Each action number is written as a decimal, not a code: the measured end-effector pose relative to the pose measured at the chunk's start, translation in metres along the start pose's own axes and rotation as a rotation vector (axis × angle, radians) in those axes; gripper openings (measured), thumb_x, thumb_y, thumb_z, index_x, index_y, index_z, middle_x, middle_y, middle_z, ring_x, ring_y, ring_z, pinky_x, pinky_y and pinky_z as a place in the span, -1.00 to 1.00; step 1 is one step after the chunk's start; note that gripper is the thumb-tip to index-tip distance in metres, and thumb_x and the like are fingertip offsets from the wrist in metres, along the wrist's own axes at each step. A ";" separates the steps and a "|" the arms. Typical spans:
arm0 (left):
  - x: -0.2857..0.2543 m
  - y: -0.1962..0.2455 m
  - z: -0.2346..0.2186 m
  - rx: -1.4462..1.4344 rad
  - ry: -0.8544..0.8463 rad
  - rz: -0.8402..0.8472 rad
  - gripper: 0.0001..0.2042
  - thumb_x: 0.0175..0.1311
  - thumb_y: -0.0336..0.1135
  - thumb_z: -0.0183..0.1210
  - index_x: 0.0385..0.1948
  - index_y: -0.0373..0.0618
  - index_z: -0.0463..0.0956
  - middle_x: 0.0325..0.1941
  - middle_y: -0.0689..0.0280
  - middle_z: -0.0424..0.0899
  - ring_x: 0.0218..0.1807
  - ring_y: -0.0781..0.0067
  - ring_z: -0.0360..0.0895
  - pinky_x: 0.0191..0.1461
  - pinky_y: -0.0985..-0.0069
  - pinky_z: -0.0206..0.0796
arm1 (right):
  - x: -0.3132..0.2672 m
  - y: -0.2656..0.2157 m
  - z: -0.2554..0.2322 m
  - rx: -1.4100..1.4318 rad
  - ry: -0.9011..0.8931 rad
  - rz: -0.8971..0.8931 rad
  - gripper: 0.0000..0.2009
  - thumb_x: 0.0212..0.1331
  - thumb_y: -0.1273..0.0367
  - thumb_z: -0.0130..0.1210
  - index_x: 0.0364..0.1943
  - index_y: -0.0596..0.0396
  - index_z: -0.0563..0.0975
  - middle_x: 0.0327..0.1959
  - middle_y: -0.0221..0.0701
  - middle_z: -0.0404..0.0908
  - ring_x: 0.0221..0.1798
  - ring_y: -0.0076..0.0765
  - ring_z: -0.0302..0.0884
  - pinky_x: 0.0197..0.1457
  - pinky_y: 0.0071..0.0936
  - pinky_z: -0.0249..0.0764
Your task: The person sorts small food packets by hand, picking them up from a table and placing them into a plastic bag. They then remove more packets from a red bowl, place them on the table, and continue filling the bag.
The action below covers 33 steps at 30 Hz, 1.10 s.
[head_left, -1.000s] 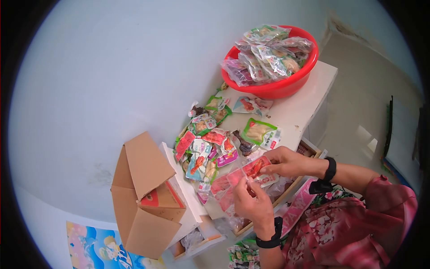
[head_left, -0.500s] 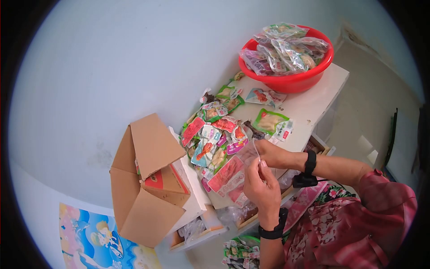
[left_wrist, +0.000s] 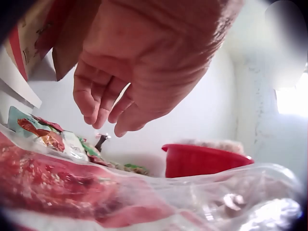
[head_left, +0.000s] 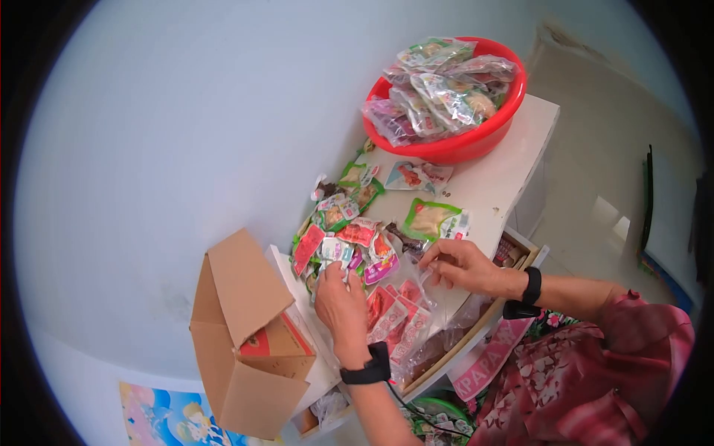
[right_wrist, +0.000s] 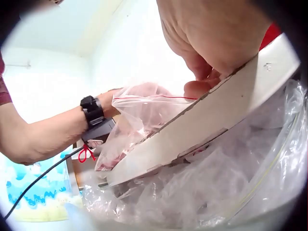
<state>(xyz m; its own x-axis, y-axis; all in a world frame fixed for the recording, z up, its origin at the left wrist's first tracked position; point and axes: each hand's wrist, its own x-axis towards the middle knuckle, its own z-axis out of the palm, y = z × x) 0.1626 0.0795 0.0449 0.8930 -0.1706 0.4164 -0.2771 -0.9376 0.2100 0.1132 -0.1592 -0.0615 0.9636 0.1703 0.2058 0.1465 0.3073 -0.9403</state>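
Observation:
My right hand [head_left: 467, 267] pinches the upper edge of a clear zip bag [right_wrist: 137, 110], whose red seal line runs to the fingertips in the right wrist view. Several red snack packets [head_left: 401, 316] lie inside the bag at the table's front edge. My left hand [head_left: 342, 305] reaches over the near end of a heap of snack packets [head_left: 358, 232], with its fingertips right at a white and blue packet [head_left: 336, 251]. In the left wrist view its fingers [left_wrist: 98, 113] are loosely bent, with nothing between them.
A red basin [head_left: 454, 152] full of bagged packets stands at the table's far end. An open cardboard box [head_left: 249, 275] is on the left. Below the bag, an open drawer [head_left: 476, 327] holds clear plastic bags. A green-edged packet [head_left: 431, 219] lies beyond my right hand.
A red packet held in my hands went into the zip bag. My left hand then left the bag and moved left to the heap, while my right hand keeps hold of the bag's edge.

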 end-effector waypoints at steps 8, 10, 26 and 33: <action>0.054 -0.001 0.046 0.272 -0.056 0.277 -0.58 0.12 -0.45 0.38 0.07 -0.20 0.57 0.08 0.09 0.59 0.17 -0.02 0.49 0.23 0.14 0.40 | -0.003 -0.008 -0.003 0.075 -0.032 -0.014 -0.81 0.41 0.55 -0.05 0.01 0.21 0.54 -0.17 -0.39 0.66 -0.23 -0.54 0.70 -0.35 -0.56 0.58; 0.062 0.000 0.055 0.285 -0.086 0.301 -0.57 0.10 -0.46 0.39 0.06 -0.20 0.57 0.08 0.10 0.59 0.17 -0.01 0.49 0.23 0.15 0.41 | -0.004 -0.010 -0.004 0.097 -0.054 -0.014 -0.81 0.41 0.55 -0.05 0.00 0.21 0.54 -0.20 -0.40 0.66 -0.25 -0.55 0.69 -0.35 -0.56 0.58; 0.074 -0.018 0.071 0.185 -0.101 0.350 -0.83 0.23 -0.45 0.30 -0.20 -0.12 0.52 -0.08 0.13 0.56 -0.08 -0.06 0.62 -0.10 0.07 0.49 | -0.006 -0.016 -0.003 -0.057 -0.118 -0.089 -0.86 0.41 0.58 -0.01 -0.08 0.23 0.56 -0.26 -0.37 0.61 -0.29 -0.54 0.66 -0.16 -0.47 0.57; 0.078 -0.024 0.069 0.163 -0.124 0.266 -0.71 0.23 -0.53 0.24 -0.01 -0.11 0.52 0.01 0.16 0.60 -0.01 -0.05 0.60 -0.03 0.10 0.48 | -0.006 -0.013 -0.003 -0.057 -0.130 -0.128 -0.85 0.39 0.60 -0.01 -0.09 0.23 0.57 -0.24 -0.36 0.63 -0.28 -0.52 0.69 -0.15 -0.46 0.59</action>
<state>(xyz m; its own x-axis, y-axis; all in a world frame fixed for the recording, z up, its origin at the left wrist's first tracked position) 0.2638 0.0678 0.0113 0.8362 -0.4418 0.3251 -0.4546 -0.8898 -0.0400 0.1061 -0.1669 -0.0510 0.9000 0.2536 0.3546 0.2820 0.2816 -0.9171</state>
